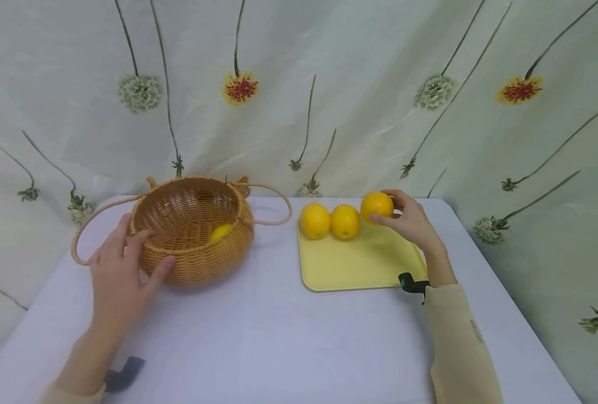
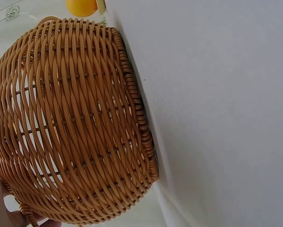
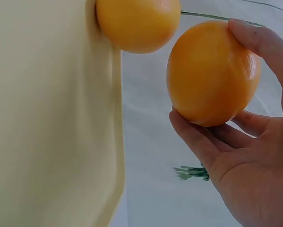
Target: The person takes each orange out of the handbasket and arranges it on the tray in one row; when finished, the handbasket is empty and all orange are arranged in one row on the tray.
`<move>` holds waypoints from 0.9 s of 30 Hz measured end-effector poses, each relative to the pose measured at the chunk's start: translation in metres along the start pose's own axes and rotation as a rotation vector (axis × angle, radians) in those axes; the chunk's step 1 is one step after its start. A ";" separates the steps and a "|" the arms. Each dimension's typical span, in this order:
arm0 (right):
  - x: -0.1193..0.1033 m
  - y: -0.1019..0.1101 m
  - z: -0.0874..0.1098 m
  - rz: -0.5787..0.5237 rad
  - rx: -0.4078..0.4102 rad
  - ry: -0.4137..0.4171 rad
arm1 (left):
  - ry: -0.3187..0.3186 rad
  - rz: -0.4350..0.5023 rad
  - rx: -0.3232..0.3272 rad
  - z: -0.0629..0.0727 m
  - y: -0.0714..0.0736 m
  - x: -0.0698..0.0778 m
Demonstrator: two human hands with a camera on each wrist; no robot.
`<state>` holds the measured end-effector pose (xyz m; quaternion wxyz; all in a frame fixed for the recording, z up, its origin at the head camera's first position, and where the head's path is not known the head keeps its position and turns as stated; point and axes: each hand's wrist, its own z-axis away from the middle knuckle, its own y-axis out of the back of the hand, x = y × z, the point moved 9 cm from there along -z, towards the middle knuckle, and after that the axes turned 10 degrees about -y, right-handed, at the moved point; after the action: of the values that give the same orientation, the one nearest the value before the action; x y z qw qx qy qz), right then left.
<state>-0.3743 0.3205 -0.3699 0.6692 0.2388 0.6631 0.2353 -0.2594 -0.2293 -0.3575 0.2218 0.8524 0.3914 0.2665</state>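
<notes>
My right hand (image 1: 409, 220) pinches an orange (image 1: 377, 207) between thumb and fingers above the back of the yellow tray (image 1: 362, 266). In the right wrist view that orange (image 3: 212, 73) hangs apart from the tray's surface. Two more oranges, one (image 1: 314, 220) beside the other (image 1: 345, 221), sit on the tray's back left part. My left hand (image 1: 122, 269) grips the near left rim of a round wicker basket (image 1: 203, 261), fingers over the edge and thumb on the outside. Inside the basket lies a yellow fruit (image 1: 220, 232), partly hidden by the wall.
The basket has two loop handles, the left handle (image 1: 79, 238) by my left hand and the right handle (image 1: 289, 207) reaching toward the tray. A white-covered table (image 1: 279, 348) carries everything. Behind it hangs a flower-print curtain (image 1: 279, 45).
</notes>
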 end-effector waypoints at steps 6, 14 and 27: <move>0.024 -0.012 -0.006 0.082 -0.031 -0.017 | 0.004 -0.001 0.000 0.004 0.000 -0.002; 0.028 -0.024 -0.015 0.167 -0.028 -0.009 | -0.001 0.002 0.001 0.002 -0.002 -0.001; 0.014 -0.043 -0.014 0.187 -0.102 0.060 | 0.004 0.008 0.002 0.000 -0.001 0.001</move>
<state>-0.3881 0.2963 -0.4074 0.6353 0.2582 0.6449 0.3374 -0.2590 -0.2281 -0.3578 0.2194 0.8536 0.3887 0.2686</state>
